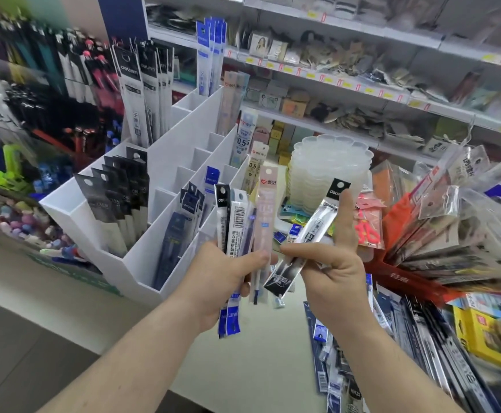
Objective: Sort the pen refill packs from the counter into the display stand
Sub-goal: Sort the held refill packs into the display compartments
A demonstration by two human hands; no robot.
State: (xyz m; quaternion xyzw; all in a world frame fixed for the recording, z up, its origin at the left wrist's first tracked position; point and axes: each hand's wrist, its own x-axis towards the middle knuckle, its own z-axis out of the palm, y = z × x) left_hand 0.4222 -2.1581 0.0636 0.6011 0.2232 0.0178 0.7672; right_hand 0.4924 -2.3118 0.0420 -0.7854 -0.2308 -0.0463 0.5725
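Sorting step in hand — a fan of refill packs (237,234) is gripped by the left hand (222,281); one black-headed pack (309,236) is pinched by the right hand (329,272). Next, judged: matching compartment in the white display stand (165,162) — black packs stand rear-left.

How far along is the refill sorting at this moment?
Partly done. Several compartments of the stand already hold black packs and blue packs; others look unfilled. In hand: the left hand grips a bunch of mixed packs, and the right hand pinches one black pack. Left: a heap of packs on the counter.
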